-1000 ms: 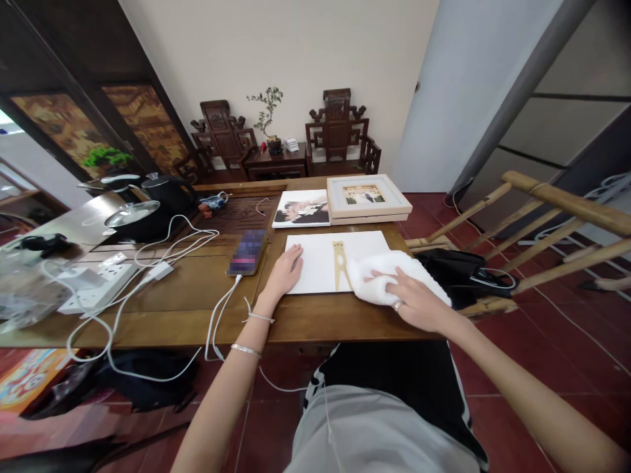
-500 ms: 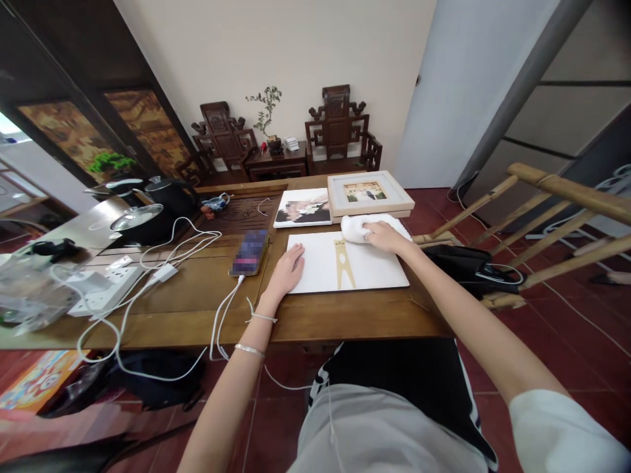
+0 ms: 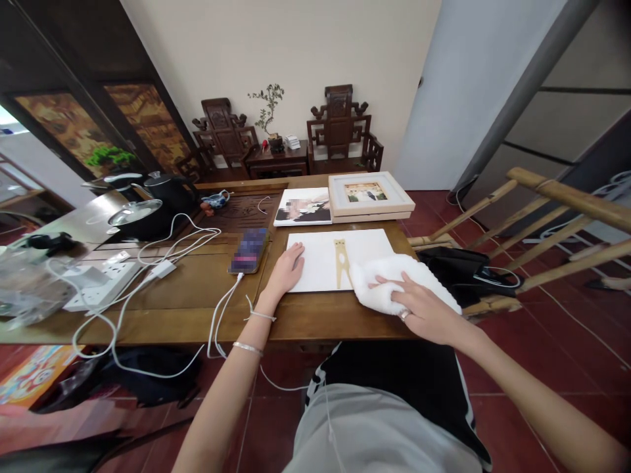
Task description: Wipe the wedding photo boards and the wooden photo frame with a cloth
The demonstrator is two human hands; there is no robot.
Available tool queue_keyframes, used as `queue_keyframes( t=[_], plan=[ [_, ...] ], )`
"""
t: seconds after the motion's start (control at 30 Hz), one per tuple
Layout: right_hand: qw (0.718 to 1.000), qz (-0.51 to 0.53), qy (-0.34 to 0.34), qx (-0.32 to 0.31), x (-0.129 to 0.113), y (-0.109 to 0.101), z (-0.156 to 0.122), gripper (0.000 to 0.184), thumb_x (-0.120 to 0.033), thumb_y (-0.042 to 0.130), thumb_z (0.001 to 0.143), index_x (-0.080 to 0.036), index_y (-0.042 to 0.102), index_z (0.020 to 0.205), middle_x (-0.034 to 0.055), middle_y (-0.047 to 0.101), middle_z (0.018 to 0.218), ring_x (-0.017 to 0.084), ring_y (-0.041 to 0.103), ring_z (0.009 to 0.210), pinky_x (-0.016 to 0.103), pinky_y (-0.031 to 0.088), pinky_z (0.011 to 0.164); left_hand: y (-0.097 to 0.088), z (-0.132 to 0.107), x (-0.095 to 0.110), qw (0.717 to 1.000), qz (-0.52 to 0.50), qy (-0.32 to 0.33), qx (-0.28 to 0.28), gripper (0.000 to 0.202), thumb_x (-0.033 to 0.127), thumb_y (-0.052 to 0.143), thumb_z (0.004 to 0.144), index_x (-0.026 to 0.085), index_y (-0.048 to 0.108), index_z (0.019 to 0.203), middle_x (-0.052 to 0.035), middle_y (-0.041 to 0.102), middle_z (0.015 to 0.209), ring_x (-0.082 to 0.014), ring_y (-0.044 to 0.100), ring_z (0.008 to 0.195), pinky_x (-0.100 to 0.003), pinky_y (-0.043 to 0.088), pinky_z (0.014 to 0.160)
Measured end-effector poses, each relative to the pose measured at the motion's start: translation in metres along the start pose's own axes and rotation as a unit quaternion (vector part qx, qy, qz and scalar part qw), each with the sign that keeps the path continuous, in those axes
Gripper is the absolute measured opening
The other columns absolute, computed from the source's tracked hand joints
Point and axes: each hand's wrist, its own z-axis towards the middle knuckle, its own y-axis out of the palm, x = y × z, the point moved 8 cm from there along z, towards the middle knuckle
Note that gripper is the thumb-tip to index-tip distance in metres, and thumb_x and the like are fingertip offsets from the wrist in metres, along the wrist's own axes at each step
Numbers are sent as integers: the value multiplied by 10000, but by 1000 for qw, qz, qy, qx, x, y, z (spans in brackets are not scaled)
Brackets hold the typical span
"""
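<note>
A white board [image 3: 315, 256] lies flat on the wooden table, with a tan forked stand leg [image 3: 341, 259] down its middle. My left hand [image 3: 287, 268] rests on the board's left edge, fingers stretched out. In my right hand [image 3: 419, 305] is a bunched white cloth [image 3: 377, 282], pressed over the board's near right corner and spreading past the table edge. The cloth hides that corner and part of the stand leg's lower right prong.
Behind the board are a photo print [image 3: 303, 207] and stacked wooden picture frames [image 3: 372, 195]. To the left lie a phone [image 3: 249, 251], white cables and a power strip [image 3: 102, 286]. A pot [image 3: 140, 220] stands farther back. A bamboo chair [image 3: 566, 190] is on the right.
My right hand has drawn the cloth from the board's far right corner toward me, down to its near right corner. My left hand has stayed in place.
</note>
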Motion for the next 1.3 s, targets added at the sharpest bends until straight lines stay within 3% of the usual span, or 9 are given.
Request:
queue_keyframes(
  t=[0.13, 0.37, 0.53, 0.67, 0.77, 0.9, 1.1, 1.2, 1.3],
  plan=[
    [998, 5, 66, -15, 20, -2, 14, 383, -127, 412, 794, -204, 690, 1047, 100, 655, 1307, 319, 518, 1303, 518, 321, 1131, 0, 0, 0, 1000, 3, -2, -3, 438, 233, 426, 926, 119, 593, 1314, -129, 532, 1458, -260, 443, 1403, -464, 320, 1197],
    [988, 34, 147, 18, 69, -17, 104, 374, -177, 433, 787, -155, 698, 1050, 135, 705, 1175, 333, 612, 1092, 388, 450, 919, 4, 1, -2, 1000, 9, -4, -19, 473, 224, 396, 937, 96, 554, 1365, -148, 493, 1485, -265, 398, 1430, -478, 309, 1197],
    [985, 86, 136, 58, 58, -21, 160, 403, -172, 404, 784, -167, 691, 1068, 94, 716, 1170, 294, 630, 1048, 345, 467, 865, 4, 2, -4, 1000, 18, -7, -17, 482, 211, 397, 932, 79, 542, 1373, -158, 465, 1503, -265, 394, 1432, -468, 308, 1197],
    [992, 44, 111, 50, 30, -8, 181, 418, -147, 379, 819, -169, 690, 1096, 126, 697, 1215, 317, 617, 1110, 464, 409, 996, 4, 2, -3, 999, 24, -7, -30, 486, 213, 393, 934, 64, 541, 1373, -163, 469, 1499, -266, 386, 1437, -462, 300, 1202],
    [995, 25, 89, 48, 12, 5, 173, 430, -114, 391, 816, -167, 682, 1129, 162, 632, 1322, 339, 537, 1250, 598, 271, 1087, 4, 2, -3, 999, 26, -9, -32, 491, 221, 388, 938, 54, 537, 1375, -171, 462, 1502, -269, 384, 1438, -460, 295, 1204],
    [999, -8, 29, 25, -19, 22, 130, 434, -100, 420, 803, -139, 666, 1158, 221, 503, 1452, 328, 338, 1432, 681, 174, 1109, 5, 2, -2, 999, 26, -8, -33, 490, 218, 386, 938, 63, 536, 1378, -166, 468, 1500, -272, 383, 1438, -463, 298, 1203],
    [998, 45, -33, -9, -67, 30, 58, 512, -38, 434, 687, -199, 674, 1110, 117, 522, 1466, 298, 286, 1466, 707, 116, 1129, 4, 1, 1, 999, 25, -3, -29, 478, 209, 383, 936, 94, 548, 1370, -148, 481, 1495, -273, 391, 1434, -478, 317, 1194],
    [999, 43, -30, -11, -71, 28, 56, 489, -52, 440, 701, -197, 677, 1103, 139, 558, 1425, 293, 340, 1441, 673, 159, 1137, 4, 1, 1, 999, 26, -4, -28, 481, 209, 379, 936, 77, 551, 1365, -161, 478, 1494, -278, 395, 1431, -482, 316, 1194],
    [1000, 22, -9, -7, -57, 22, 80, 426, -91, 440, 759, -170, 681, 1101, 187, 558, 1411, 306, 407, 1396, 623, 222, 1131, 4, 1, 0, 999, 24, -4, -26, 480, 215, 377, 938, 80, 555, 1362, -160, 486, 1488, -274, 399, 1429, -474, 312, 1197]
  ],
)
